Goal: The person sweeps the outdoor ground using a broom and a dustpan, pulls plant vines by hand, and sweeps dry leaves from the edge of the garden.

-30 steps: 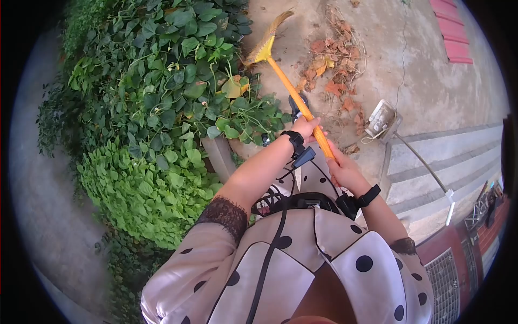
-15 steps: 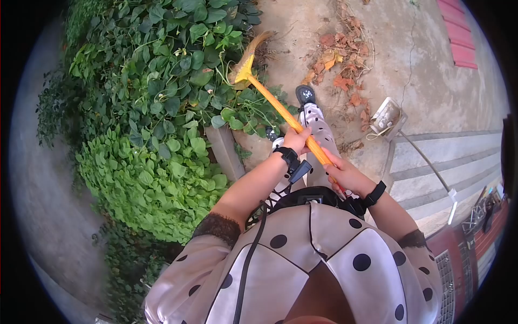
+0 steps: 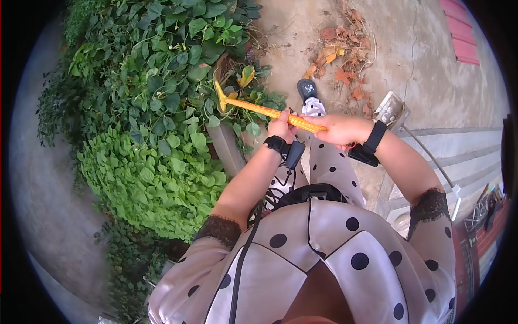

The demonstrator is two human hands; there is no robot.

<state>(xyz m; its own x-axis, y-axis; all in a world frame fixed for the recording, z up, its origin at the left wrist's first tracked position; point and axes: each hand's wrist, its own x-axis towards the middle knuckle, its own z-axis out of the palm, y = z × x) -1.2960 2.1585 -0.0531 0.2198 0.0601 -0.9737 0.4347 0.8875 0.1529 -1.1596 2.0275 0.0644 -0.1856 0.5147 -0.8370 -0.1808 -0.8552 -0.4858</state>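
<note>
A broom with an orange handle [image 3: 253,107] and a yellow head lies across the view, its head at the edge of the green vines [image 3: 162,75]. My left hand [image 3: 281,127] is wrapped round the middle of the handle. Near the handle's end, my right hand [image 3: 340,129] is closed on it. The brown bristles are partly hidden among leaves, beside a yellow leaf [image 3: 246,76]. Both wrists wear black straps with small devices.
Dry brown leaves [image 3: 345,59] lie on the concrete beyond my shoe [image 3: 307,89]. A long-handled dustpan [image 3: 389,108] rests by the steps [image 3: 453,156] at right. A concrete edging block [image 3: 224,148] borders the plants. Pink panels [image 3: 459,32] are at the upper right.
The broom head has swung left and down from the concrete into the vines' edge. The handle now lies flatter. My right hand has risen, and my left hand has shifted slightly left.
</note>
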